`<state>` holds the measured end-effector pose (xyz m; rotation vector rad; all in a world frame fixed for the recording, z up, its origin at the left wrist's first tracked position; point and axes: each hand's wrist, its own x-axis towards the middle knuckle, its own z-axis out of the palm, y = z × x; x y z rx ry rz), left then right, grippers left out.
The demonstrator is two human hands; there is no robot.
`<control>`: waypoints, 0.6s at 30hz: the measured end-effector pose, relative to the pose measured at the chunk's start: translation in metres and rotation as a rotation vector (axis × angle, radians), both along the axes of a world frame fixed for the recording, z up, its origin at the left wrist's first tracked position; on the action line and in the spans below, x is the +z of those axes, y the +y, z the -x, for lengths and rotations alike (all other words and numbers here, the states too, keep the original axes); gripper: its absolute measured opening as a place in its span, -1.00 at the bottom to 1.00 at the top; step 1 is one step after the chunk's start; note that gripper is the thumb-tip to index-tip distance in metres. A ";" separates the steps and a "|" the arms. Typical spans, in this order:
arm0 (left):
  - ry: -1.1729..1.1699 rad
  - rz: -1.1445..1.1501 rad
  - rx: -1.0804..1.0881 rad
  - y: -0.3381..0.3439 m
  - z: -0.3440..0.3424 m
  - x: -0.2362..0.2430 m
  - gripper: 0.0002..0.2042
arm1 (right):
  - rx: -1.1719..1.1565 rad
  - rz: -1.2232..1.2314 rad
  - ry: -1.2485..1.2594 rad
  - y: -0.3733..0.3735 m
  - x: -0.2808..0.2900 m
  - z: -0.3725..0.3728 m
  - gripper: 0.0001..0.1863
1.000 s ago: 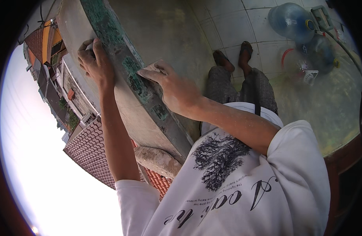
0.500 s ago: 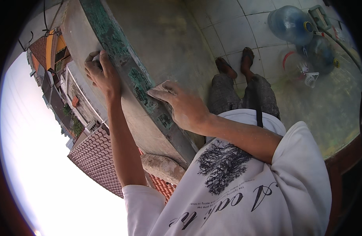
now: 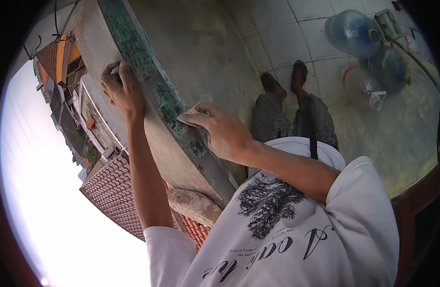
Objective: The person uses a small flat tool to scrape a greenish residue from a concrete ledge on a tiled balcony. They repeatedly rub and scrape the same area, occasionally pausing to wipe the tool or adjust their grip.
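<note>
My left hand (image 3: pixel 122 88) rests on the bare concrete (image 3: pixel 153 153) beside a long ledge strip (image 3: pixel 122 33) with flaking green paint, its fingers bent but apart and holding nothing. Pinched in my right hand (image 3: pixel 222 131) is a flat, dusty grey piece (image 3: pixel 189 115), too indistinct to name exactly, pressed against the painted strip where green patches alternate with grey.
Blue water jugs (image 3: pixel 351 31), a clear container with a red rim (image 3: pixel 353 83) and a hose (image 3: pixel 411 60) lie right. My sandalled feet (image 3: pixel 298 71) stand on white tiles (image 3: pixel 282 40). A rough stone block (image 3: pixel 193 205) sits below; tiled roofs (image 3: pixel 107 196) lie beyond the ledge.
My right hand has slid a short way down along the painted strip with the grey piece. My left hand stays in place on the concrete; the whole view has shifted slightly.
</note>
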<state>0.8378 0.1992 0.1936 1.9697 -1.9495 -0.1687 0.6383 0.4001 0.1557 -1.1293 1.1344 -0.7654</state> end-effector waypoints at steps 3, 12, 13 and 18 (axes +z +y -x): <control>0.015 -0.037 0.017 -0.001 -0.002 -0.001 -0.47 | 0.005 -0.010 -0.043 0.002 -0.002 -0.004 -0.19; 0.031 0.026 -0.020 -0.003 -0.003 -0.003 -0.48 | 0.012 -0.019 0.056 0.003 -0.003 -0.008 -0.14; 0.038 0.029 -0.018 -0.003 -0.004 -0.003 -0.48 | -0.001 -0.027 0.033 0.003 -0.005 -0.010 -0.13; 0.035 -0.012 0.009 -0.004 -0.006 -0.004 -0.47 | 0.016 -0.010 -0.005 0.015 -0.018 -0.022 -0.06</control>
